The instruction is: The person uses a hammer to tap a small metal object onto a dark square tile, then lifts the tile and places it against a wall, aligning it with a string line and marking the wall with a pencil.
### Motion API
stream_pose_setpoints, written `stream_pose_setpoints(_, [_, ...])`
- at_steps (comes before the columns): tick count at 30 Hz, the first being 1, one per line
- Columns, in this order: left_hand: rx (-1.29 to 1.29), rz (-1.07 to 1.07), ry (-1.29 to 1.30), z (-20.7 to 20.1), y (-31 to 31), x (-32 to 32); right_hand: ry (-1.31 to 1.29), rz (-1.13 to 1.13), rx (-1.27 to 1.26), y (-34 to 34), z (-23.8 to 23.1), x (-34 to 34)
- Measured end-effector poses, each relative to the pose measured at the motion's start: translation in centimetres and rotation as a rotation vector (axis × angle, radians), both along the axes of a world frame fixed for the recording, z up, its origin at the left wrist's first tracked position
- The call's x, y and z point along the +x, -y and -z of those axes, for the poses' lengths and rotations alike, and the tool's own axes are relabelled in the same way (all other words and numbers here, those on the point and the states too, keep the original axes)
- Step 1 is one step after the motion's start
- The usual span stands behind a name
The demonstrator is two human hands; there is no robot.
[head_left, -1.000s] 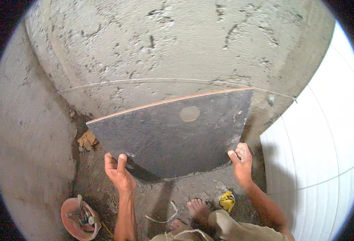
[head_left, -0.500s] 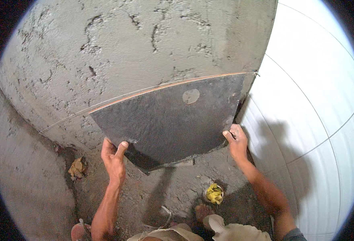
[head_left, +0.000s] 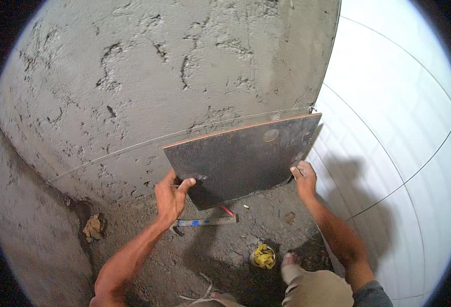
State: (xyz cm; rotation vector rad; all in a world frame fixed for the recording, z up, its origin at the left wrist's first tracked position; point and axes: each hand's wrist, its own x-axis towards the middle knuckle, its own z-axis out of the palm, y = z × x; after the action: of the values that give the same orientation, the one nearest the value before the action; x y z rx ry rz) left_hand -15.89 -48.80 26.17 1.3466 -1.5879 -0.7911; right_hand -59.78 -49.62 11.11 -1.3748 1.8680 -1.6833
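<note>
A dark grey tile (head_left: 241, 161) with a thin orange-brown top edge and a pale round spot is held up between my hands in front of the plastered wall. My left hand (head_left: 172, 199) grips its lower left side, thumb on the dark face and fingers behind. At the lower right side my right hand (head_left: 304, 183) grips it, thumb toward the face; its other fingers are partly hidden. A pale string (head_left: 133, 148) runs along the wall, just above the tile's top edge, to the corner at right.
White wall tiles (head_left: 389, 117) cover the wall on the right. On the rough floor lie a hammer-like tool (head_left: 205, 222) with blue marks, a crumpled brown scrap (head_left: 94, 226) and a small container with yellow pieces (head_left: 264, 256). A low grey wall (head_left: 31, 220) borders the left.
Both hands still hold the tile. Its left side has shifted right, and its top edge now sits lower, apart from the string. The tool on the floor shows more fully.
</note>
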Motion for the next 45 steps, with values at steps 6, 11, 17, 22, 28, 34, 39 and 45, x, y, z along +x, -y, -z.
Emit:
stream_pose_setpoints(6, [-0.071, -0.006, 0.011, 1.8, 3.6, -2.4, -0.02, 0.03, -0.116, 4.3, 2.8, -1.7])
stream_pose_setpoints(11, [-0.093, 0.02, 0.032, 2.0, 5.6, -3.8, 0.061, 0.039, -0.101, 5.7, 2.8, -2.0])
stream_pose_setpoints(17, [-0.047, -0.059, 0.076, 3.2, 6.9, -5.8, 0.095, 0.023, -0.115, 6.7, 3.7, -3.0])
stream_pose_setpoints(22, [-0.046, -0.064, 0.115, 4.4, 6.9, -7.1, 0.105, 0.058, -0.096, 7.4, 5.7, -4.4])
stream_pose_setpoints(28, [-0.004, -0.038, 0.159, 5.6, 7.9, -7.6, 0.169, 0.043, -0.025, 7.1, 4.9, -4.0])
stream_pose_setpoints(34, [-0.085, 0.172, -0.087, 8.0, 9.7, -5.3, 0.094, 0.146, -0.054, 8.2, 5.4, -3.7])
stream_pose_setpoints(39, [0.039, -0.024, 0.001, 8.0, 9.6, -7.2, 0.06, 0.17, -0.048, 8.6, 5.7, -3.8])
stream_pose_setpoints(45, [0.064, -0.077, 0.029, 8.1, 9.5, -7.9, 0.051, 0.188, -0.007, 8.5, 6.0, -3.8])
